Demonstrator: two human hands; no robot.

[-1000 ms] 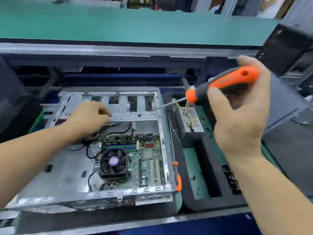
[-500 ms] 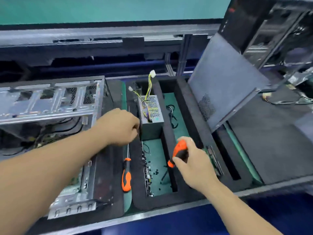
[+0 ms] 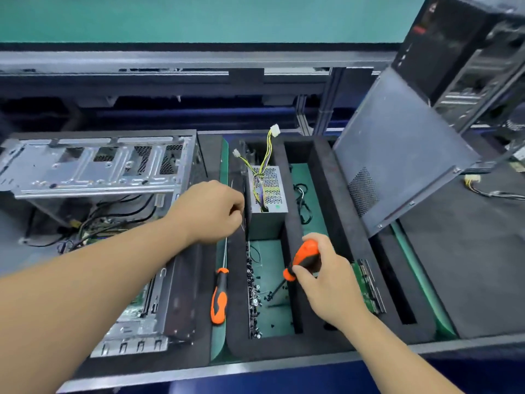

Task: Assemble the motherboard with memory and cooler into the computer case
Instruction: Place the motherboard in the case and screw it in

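On the left of the desk point(image 3: 255, 368) lies the open computer case point(image 3: 93, 172), its motherboard point(image 3: 136, 305) partly hidden under the left forearm. Just right of the case, the left hand point(image 3: 211, 211) hovers with fingers curled; whether it pinches anything cannot be told. Further right, the right hand point(image 3: 326, 277) grips an orange-handled screwdriver point(image 3: 302, 261), its tip down among loose black screws point(image 3: 255, 288) in a foam tray point(image 3: 306, 194). A second screwdriver point(image 3: 219, 297) lies between case and tray, and a power supply point(image 3: 267, 194) sits in the tray's far compartment
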